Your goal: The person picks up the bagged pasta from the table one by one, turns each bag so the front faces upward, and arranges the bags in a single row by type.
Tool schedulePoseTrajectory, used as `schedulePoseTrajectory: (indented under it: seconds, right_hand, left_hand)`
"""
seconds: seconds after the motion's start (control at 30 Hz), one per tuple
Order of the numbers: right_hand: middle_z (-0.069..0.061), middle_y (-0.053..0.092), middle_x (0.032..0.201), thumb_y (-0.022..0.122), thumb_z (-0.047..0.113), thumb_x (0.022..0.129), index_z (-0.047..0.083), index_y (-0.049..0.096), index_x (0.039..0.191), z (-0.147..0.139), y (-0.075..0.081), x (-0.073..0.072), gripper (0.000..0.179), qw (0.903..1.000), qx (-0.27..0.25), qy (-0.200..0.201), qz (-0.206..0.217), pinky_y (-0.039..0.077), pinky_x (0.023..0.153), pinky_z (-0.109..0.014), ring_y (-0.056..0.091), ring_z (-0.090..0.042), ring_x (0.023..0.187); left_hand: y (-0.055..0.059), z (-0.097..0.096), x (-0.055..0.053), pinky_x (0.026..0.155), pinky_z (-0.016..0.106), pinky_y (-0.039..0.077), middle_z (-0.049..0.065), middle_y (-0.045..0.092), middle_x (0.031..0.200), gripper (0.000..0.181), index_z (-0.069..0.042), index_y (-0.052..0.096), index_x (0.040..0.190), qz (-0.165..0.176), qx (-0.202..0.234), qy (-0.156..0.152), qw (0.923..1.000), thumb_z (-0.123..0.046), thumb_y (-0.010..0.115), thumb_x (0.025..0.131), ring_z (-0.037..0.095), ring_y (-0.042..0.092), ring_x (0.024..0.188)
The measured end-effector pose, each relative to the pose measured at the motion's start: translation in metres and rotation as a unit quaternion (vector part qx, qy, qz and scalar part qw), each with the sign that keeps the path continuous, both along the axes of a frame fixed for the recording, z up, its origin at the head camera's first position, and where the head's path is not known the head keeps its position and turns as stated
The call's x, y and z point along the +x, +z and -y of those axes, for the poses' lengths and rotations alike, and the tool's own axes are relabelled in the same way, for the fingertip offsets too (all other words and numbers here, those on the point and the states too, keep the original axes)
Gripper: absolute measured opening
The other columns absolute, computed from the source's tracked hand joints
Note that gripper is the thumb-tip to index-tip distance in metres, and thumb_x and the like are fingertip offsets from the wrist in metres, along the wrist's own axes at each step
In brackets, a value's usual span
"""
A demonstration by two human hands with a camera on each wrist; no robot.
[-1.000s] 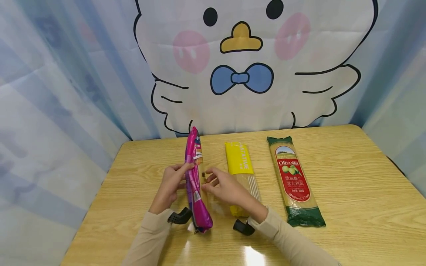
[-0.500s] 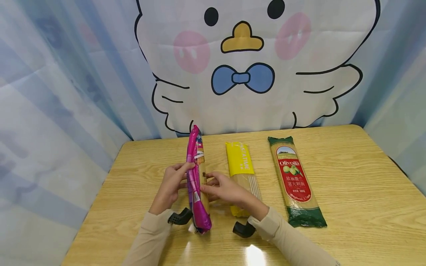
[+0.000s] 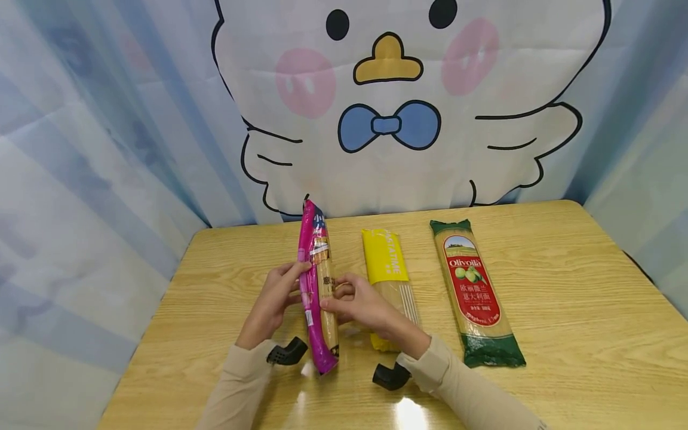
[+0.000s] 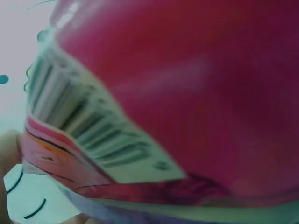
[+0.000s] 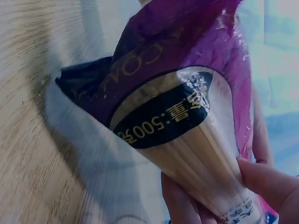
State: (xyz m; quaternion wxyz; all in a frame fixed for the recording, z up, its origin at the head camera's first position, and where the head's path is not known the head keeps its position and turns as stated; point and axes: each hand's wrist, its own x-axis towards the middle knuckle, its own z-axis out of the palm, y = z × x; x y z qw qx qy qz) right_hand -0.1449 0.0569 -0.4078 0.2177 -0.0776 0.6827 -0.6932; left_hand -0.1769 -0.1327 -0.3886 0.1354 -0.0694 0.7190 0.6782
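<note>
A magenta spaghetti pack [image 3: 318, 328] with a clear window stands lengthwise between both hands, tilted on its long side. My left hand [image 3: 275, 297] grips its left side, thumb on top. From the right, my right hand [image 3: 364, 303] pinches the pack, thumb on the window face. The right wrist view shows pale strands through the window [image 5: 196, 154] and that hand's thumb [image 5: 266, 182] against the film. Close up in the left wrist view, magenta film and a barcode [image 4: 112, 126] fill most of the picture. Fingers behind the pack are partly hidden.
On the wooden table [image 3: 570, 269], a yellow pasta pack [image 3: 387, 257] lies just right of the held one, partly behind the right hand. Farther right lies a green-ended spaghetti pack [image 3: 475, 292] with a red label. A printed curtain [image 3: 398, 179] hangs behind the table.
The right hand has closed onto the magenta pack's right side. The pack has rolled so that more of its window and printed front shows; its near end has shifted slightly left.
</note>
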Motion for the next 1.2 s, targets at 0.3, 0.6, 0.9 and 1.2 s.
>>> schedulePoseTrajectory:
  seconds: [0.3, 0.6, 0.9, 1.2]
  right_hand:
    - [-0.018, 0.057, 0.107, 0.072, 0.014, 0.091, -0.007, 0.037, 0.136, 0.0, 0.003, 0.001, 0.061, 0.9992, 0.02, -0.022, -0.026, 0.058, 0.074, -0.033, 0.06, -0.02, 0.086]
    - [-0.02, 0.056, 0.109, 0.073, 0.013, 0.09, -0.007, 0.042, 0.131, 0.002, 0.005, 0.002, 0.056, 0.9967, 0.045, -0.044, -0.052, 0.059, 0.072, -0.034, 0.06, -0.023, 0.089]
    - [-0.014, 0.059, 0.099, 0.074, 0.016, 0.089, -0.006, 0.048, 0.124, 0.005, 0.014, 0.008, 0.049, 0.9826, 0.126, -0.033, -0.132, 0.055, 0.067, -0.029, 0.058, -0.019, 0.082]
    - [-0.007, 0.056, 0.086, 0.074, 0.017, 0.09, -0.001, 0.052, 0.112, 0.007, 0.021, 0.013, 0.036, 0.9641, 0.19, -0.032, -0.183, 0.048, 0.056, -0.023, 0.052, -0.015, 0.07]
  left_hand:
    - [0.017, 0.002, 0.008, 0.093, 0.039, 0.056, 0.014, 0.055, 0.134, 0.055, -0.003, 0.05, 0.139, -0.042, -0.056, 0.019, 0.9974, -0.034, 0.065, 0.095, 0.028, 0.058, 0.118]
    - [0.036, -0.005, 0.015, 0.088, 0.038, 0.058, 0.015, 0.056, 0.134, 0.054, -0.003, 0.049, 0.141, -0.088, -0.096, 0.027, 0.9911, -0.027, 0.066, 0.095, 0.03, 0.059, 0.118]
    - [0.039, -0.014, 0.015, 0.082, 0.037, 0.059, 0.019, 0.057, 0.127, 0.058, -0.001, 0.05, 0.137, -0.08, -0.134, 0.037, 0.987, -0.024, 0.073, 0.089, 0.032, 0.059, 0.111]
    - [0.034, -0.017, 0.012, 0.083, 0.037, 0.059, 0.021, 0.059, 0.126, 0.066, 0.001, 0.049, 0.137, -0.062, -0.131, 0.038, 0.9887, -0.025, 0.079, 0.085, 0.032, 0.06, 0.112]
